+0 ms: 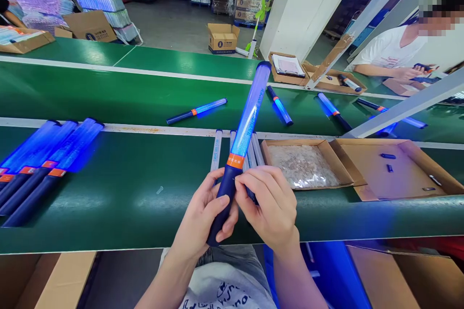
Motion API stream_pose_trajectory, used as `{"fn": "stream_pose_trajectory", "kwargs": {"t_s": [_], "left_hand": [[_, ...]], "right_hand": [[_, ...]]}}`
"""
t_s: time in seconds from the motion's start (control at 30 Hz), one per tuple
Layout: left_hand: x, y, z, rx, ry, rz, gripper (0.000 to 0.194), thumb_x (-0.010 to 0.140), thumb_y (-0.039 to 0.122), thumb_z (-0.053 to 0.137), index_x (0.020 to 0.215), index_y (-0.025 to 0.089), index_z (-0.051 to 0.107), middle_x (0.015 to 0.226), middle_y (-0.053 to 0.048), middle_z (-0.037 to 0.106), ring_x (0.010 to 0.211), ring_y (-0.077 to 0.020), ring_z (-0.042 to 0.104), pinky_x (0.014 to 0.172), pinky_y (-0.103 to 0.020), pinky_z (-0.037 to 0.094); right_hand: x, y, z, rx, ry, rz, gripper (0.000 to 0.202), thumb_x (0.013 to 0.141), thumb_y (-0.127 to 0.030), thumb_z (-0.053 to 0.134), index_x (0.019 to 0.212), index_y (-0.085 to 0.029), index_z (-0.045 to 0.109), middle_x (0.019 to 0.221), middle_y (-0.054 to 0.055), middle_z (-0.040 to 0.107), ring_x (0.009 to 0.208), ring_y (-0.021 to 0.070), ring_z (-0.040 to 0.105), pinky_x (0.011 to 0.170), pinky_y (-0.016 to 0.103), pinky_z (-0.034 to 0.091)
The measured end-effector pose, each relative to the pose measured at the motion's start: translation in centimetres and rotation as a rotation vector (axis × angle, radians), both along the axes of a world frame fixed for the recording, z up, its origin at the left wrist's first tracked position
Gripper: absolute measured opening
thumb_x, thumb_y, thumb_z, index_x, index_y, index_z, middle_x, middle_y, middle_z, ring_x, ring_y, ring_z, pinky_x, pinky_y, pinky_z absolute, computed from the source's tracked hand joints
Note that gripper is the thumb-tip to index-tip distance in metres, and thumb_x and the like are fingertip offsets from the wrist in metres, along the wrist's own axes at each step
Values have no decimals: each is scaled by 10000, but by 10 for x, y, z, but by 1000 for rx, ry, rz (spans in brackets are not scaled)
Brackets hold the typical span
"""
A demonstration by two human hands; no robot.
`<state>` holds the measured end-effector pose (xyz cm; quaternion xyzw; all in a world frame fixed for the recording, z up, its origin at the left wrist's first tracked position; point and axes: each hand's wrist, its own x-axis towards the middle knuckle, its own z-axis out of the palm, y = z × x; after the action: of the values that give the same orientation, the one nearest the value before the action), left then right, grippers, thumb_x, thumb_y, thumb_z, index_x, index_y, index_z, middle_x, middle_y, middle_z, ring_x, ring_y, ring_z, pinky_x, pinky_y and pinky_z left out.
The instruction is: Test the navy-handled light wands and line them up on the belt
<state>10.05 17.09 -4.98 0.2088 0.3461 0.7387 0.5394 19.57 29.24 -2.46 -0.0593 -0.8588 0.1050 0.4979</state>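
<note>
A light stick (249, 118) with a blue glowing tube, an orange band and a dark handle tilts up and to the right in front of me. My left hand (208, 212) is wrapped round its handle. Against the handle, just below the orange band, my right hand (268, 203) is pinched; whatever is between its fingertips is too small to make out. Behind my hands, several pale tubes (216, 149) lie on the green table (145, 222). Several glowing sticks (72, 154) with dark handles lie side by side at the left.
A cardboard tray (346, 178) of small clear parts stands right of my hands, beside a wider tray (398, 154) with small dark pieces. More sticks lie on the green belt (137, 101) beyond. A slanted white post (409, 104) crosses the right side, near a seated person (391, 48).
</note>
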Motion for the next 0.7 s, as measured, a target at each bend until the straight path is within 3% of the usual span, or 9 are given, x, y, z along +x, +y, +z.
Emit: {"fn": "stream_pose_trajectory", "kwargs": {"t_s": [0.47,0.7], "left_hand": [[-1,3,1,-25,-30,0,296,1036,333,615,1286,232,494,589,80,502,401,-33,304,389,-96,343],[-2,6,3,46,-68,-31,289,1024,321,630,1279,231,527,573,78,518,368,-27,272,360,-98,333]], "right_hand": [[0,3,-8,8,-26,13,155,965,-19,678,1089,-111,663,982,77,745,939,172,667,880,361,620],[-1,2,-5,-32,-2,6,131,981,-28,667,1067,-125,651,970,62,737,942,158,659,900,347,611]]}}
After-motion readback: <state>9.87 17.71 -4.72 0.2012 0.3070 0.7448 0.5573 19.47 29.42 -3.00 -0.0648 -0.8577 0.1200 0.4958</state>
